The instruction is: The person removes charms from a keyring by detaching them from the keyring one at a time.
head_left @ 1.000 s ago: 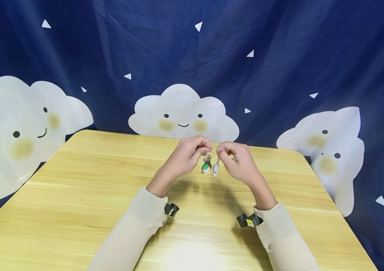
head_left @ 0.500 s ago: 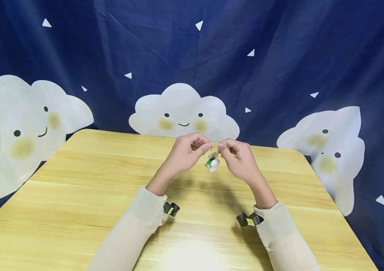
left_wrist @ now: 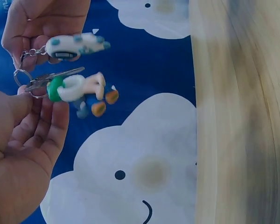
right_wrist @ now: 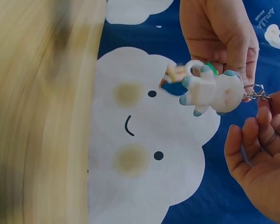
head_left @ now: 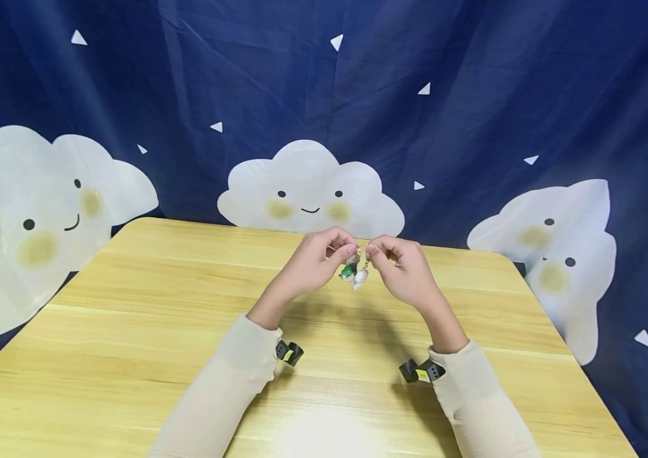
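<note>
From where I stand, the person holds everything up in the air over the wooden surface (head_left: 146,305), toward its far edge and a little right of that edge's middle, well in from both far corners. The left hand (head_left: 315,264) pinches a metal key ring (left_wrist: 15,76) between thumb and forefinger, its other fingers loosely bent. From that ring hang thin metal keys (left_wrist: 63,73) and a small figurine (left_wrist: 72,88) with a green top and orange feet. The right hand (head_left: 400,267) faces it just beside, thumb and fingertip pinching the end of a short chain (left_wrist: 36,52); a white charm (right_wrist: 224,91) with blue patches dangles from it, next to the figurine.

The 2 hands meet at the ring, so I judge the step in hand to be working the chain's end against it, either fitting the charm or freeing it. Fingertips cover the link, and I can't tell which. The next move, I'd say, calls for a steady left pinch while the right guides the chain's end along the ring's wire, with care that neither tiny part slips and drops.
</note>
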`<move>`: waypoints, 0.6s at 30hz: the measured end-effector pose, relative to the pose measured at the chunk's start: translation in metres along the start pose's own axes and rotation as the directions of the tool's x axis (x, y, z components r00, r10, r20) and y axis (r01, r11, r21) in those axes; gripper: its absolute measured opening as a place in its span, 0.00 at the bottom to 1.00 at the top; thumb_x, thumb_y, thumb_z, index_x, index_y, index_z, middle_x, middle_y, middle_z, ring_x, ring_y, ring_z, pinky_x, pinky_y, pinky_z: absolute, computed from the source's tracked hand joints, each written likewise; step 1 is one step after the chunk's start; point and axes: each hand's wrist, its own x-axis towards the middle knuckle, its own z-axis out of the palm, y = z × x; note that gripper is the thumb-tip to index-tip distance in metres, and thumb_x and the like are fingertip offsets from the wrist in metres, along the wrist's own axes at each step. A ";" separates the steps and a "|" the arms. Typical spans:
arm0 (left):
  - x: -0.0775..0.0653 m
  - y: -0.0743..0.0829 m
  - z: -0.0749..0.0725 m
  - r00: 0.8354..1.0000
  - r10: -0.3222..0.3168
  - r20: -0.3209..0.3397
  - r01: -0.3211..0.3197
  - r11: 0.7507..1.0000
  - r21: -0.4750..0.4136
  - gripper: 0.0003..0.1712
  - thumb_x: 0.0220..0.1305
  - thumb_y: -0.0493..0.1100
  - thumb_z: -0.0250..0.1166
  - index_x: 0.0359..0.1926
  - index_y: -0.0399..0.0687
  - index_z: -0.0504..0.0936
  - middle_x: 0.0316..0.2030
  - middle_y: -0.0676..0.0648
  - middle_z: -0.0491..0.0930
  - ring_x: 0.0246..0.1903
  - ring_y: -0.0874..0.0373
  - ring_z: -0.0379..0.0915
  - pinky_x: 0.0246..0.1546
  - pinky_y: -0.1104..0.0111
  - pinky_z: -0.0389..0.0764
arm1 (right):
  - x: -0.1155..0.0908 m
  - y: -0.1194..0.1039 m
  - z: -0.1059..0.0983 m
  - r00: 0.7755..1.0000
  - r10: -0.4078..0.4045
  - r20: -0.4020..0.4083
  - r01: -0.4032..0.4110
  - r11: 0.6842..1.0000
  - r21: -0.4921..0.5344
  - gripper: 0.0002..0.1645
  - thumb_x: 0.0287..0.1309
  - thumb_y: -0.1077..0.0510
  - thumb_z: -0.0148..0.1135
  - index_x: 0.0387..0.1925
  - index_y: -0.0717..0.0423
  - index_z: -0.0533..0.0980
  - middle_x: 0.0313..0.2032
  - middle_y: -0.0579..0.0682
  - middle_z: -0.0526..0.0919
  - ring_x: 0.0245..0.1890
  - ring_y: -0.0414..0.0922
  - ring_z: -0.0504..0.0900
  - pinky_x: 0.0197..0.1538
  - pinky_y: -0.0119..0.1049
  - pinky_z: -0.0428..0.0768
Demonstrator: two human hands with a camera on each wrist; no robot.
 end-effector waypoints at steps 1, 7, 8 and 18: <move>0.000 0.001 0.000 1.000 0.007 -0.001 -0.007 1.000 0.000 0.06 0.77 0.39 0.58 0.43 0.43 0.81 0.34 0.51 0.84 0.35 0.59 0.79 0.40 0.67 0.82 | 0.000 0.000 0.000 1.000 -0.004 0.006 0.004 1.000 -0.003 0.13 0.71 0.65 0.58 0.29 0.58 0.82 0.21 0.45 0.76 0.23 0.44 0.72 0.30 0.34 0.72; -0.001 0.004 0.001 0.999 0.036 -0.015 -0.035 0.999 0.031 0.05 0.75 0.38 0.59 0.41 0.43 0.81 0.31 0.52 0.82 0.31 0.59 0.76 0.35 0.68 0.79 | 0.000 -0.001 -0.001 1.000 -0.005 0.024 0.005 1.000 -0.011 0.12 0.69 0.65 0.59 0.29 0.57 0.83 0.20 0.48 0.77 0.24 0.44 0.72 0.31 0.34 0.73; -0.001 0.005 0.001 0.999 0.042 -0.018 -0.041 0.999 0.036 0.05 0.75 0.38 0.60 0.40 0.43 0.81 0.30 0.52 0.82 0.31 0.59 0.76 0.35 0.68 0.79 | 0.000 -0.001 -0.001 1.000 -0.004 0.024 0.004 1.000 -0.011 0.12 0.69 0.65 0.59 0.29 0.57 0.83 0.20 0.48 0.77 0.24 0.44 0.72 0.31 0.34 0.72; -0.001 0.004 0.002 0.999 -0.026 -0.031 0.026 1.000 -0.004 0.07 0.74 0.42 0.62 0.41 0.46 0.85 0.31 0.52 0.84 0.30 0.54 0.80 0.32 0.67 0.79 | 0.000 0.003 -0.001 1.000 -0.004 -0.001 0.004 1.000 -0.023 0.13 0.69 0.66 0.59 0.27 0.57 0.82 0.19 0.43 0.74 0.23 0.43 0.71 0.29 0.34 0.71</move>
